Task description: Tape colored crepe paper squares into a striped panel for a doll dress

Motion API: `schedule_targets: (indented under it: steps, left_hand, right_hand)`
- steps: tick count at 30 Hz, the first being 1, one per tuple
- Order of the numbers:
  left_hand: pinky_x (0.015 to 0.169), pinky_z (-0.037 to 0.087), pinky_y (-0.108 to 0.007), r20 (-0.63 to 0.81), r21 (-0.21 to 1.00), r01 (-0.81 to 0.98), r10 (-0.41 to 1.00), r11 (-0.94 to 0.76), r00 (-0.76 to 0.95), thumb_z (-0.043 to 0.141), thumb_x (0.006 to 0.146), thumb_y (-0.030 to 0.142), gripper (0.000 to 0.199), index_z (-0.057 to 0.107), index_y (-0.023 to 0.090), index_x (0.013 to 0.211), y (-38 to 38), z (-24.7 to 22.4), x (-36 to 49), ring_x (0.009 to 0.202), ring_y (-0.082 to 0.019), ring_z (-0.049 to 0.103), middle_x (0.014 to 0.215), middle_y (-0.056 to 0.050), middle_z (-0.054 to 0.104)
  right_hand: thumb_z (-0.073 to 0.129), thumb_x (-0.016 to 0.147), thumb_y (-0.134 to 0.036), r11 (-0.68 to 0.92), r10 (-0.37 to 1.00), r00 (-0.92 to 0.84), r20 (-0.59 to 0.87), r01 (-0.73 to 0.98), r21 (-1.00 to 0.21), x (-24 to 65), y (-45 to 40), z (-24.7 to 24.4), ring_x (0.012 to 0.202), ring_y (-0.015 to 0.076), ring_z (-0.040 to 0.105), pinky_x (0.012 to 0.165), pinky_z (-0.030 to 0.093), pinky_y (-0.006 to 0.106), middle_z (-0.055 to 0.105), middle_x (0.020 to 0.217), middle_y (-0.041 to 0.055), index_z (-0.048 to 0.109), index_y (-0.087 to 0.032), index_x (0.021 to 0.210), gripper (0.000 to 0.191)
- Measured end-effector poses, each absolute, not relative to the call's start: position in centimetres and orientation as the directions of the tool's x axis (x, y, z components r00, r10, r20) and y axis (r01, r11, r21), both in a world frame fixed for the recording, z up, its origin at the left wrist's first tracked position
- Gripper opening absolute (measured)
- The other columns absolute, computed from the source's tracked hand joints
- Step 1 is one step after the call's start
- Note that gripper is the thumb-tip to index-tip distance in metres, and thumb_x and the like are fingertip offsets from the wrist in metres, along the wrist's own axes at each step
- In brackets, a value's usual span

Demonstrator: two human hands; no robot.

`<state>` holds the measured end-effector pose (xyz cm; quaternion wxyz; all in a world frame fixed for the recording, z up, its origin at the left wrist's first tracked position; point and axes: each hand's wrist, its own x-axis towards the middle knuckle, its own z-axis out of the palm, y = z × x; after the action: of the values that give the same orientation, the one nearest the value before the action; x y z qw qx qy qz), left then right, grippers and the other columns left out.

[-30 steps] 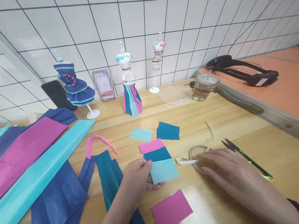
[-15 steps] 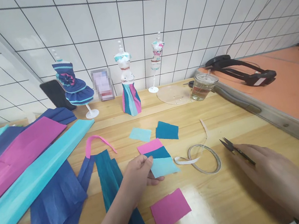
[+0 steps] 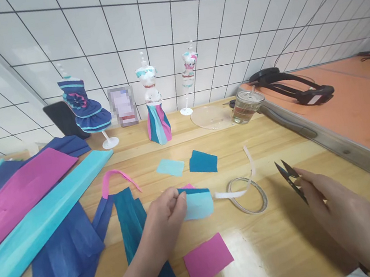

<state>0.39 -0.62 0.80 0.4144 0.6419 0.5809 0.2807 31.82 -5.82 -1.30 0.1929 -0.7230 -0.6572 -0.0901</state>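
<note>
My left hand (image 3: 164, 215) pinches the left edge of a small joined paper panel (image 3: 197, 202) with pink, teal and light blue bands, lifted and tilted off the wooden table (image 3: 296, 252). My right hand (image 3: 339, 212) holds small black thread snips (image 3: 288, 175), blades pointing up and left, raised above the table. Between the hands lies a ring of clear double-sided tape (image 3: 246, 189) with a white strip curling up from it. A loose pink paper square (image 3: 208, 258) lies in front of my left hand.
Light blue (image 3: 170, 167) and teal (image 3: 203, 161) paper squares lie beyond the panel. Long crepe paper sheets (image 3: 33, 206) cover the left side. Three small mannequins (image 3: 153, 101) stand by the tiled wall, with a glass cup (image 3: 245, 105), a clear lid (image 3: 210, 117) and a headset (image 3: 293, 85).
My right hand left the tape ring, took up the snips and raised them. My left hand lifted and tilted the banded panel off the table.
</note>
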Motion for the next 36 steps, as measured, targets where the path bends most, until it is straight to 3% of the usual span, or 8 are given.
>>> schedule_targets:
  steps: [6,13,16,19,22,25,27,36]
  left_hand:
    - [0.047,0.019,-0.023,-0.146,0.848,0.528,0.978,0.047,0.147,0.04,0.083,0.04,0.035,0.026,0.021,0.058,-0.2,0.8,-0.4,0.049,-0.01,0.022,0.051,0.008,0.021]
    - [0.048,0.022,-0.022,-0.194,0.901,0.411,0.977,0.141,0.09,0.043,0.081,0.04,0.033,0.032,0.021,0.056,0.2,0.0,-0.8,0.047,-0.009,0.029,0.049,0.008,0.027]
    - [0.048,0.025,-0.021,-0.234,0.928,0.316,0.969,0.199,0.078,0.048,0.078,0.041,0.033,0.035,0.02,0.055,0.4,0.1,-0.9,0.047,-0.009,0.033,0.048,0.008,0.032]
    - [0.047,0.03,-0.02,-0.322,0.935,0.182,0.943,0.304,0.084,0.053,0.074,0.042,0.033,0.037,0.02,0.054,0.4,0.6,-0.7,0.045,-0.008,0.037,0.047,0.008,0.037]
    - [0.045,0.034,-0.019,-0.381,0.923,0.091,0.921,0.374,0.081,0.056,0.07,0.041,0.033,0.038,0.02,0.052,0.3,1.4,-0.5,0.043,-0.008,0.04,0.044,0.008,0.039]
    - [0.043,0.037,-0.019,-0.4,0.916,0.062,0.914,0.396,0.063,0.058,0.067,0.039,0.032,0.039,0.02,0.049,0.1,1.9,-0.3,0.041,-0.008,0.04,0.042,0.008,0.038]
    - [0.046,0.043,-0.021,-0.422,0.906,0.029,0.903,0.421,0.082,0.06,0.066,0.04,0.03,0.043,0.02,0.051,0.0,2.1,-0.2,0.045,-0.009,0.046,0.045,0.007,0.045]
    - [0.048,0.048,-0.022,-0.451,0.89,-0.02,0.886,0.456,0.106,0.065,0.063,0.039,0.027,0.049,0.018,0.056,-0.1,1.9,-0.4,0.049,-0.011,0.051,0.05,0.004,0.053]
  right_hand:
    - [0.04,0.091,-0.03,0.248,0.915,-0.065,0.397,0.869,-0.428,26.4,-6.8,-0.1,0.087,0.0206,0.061,0.07,0.05,0.03,0.06,0.099,0.009,0.048,-0.022,0.119,0.03]
    - [0.034,0.092,-0.024,0.318,0.945,-0.251,0.209,0.854,-0.412,21.1,-6.9,-0.5,0.075,0.0205,0.065,0.063,0.056,0.031,0.061,0.096,0.0103,0.046,-0.021,0.125,0.035]
    - [0.031,0.091,-0.022,0.272,0.962,-0.231,0.144,0.826,-0.493,20.2,-7.0,-0.7,0.076,0.0217,0.066,0.065,0.056,0.034,0.061,0.095,0.0113,0.047,-0.019,0.126,0.039]
    - [0.041,0.089,-0.033,0.146,0.984,-0.172,0.036,0.689,-0.71,19.8,-7.5,-0.3,0.087,0.0239,0.063,0.072,0.054,0.035,0.061,0.104,0.0113,0.048,-0.022,0.126,0.039]
    - [0.047,0.087,-0.045,-0.24,0.948,-0.134,-0.288,0.296,-0.925,19.2,-8.2,0.1,0.054,0.0135,0.057,0.046,0.046,0.024,0.063,0.083,0.0043,0.052,-0.025,0.119,0.038]
    - [0.045,0.087,-0.051,-0.584,0.809,-0.197,-0.555,-0.151,-0.798,18.5,-8.4,0.4,0.031,0.0014,0.028,0.031,0.02,0.015,0.049,0.057,-0.0055,0.058,-0.022,0.098,0.034]
    - [0.05,0.085,-0.052,-0.664,0.748,-0.255,-0.613,-0.311,-0.68,18.1,-8.3,0.7,0.031,-0.0003,0.022,0.031,0.015,0.013,0.042,0.055,-0.0077,0.057,-0.02,0.09,0.033]
    - [0.051,0.085,-0.051,-0.735,0.674,-0.414,-0.612,-0.455,-0.503,17.2,-6.5,1.1,0.034,-0.0007,0.023,0.031,0.015,0.013,0.037,0.058,-0.0089,0.054,-0.019,0.091,0.033]
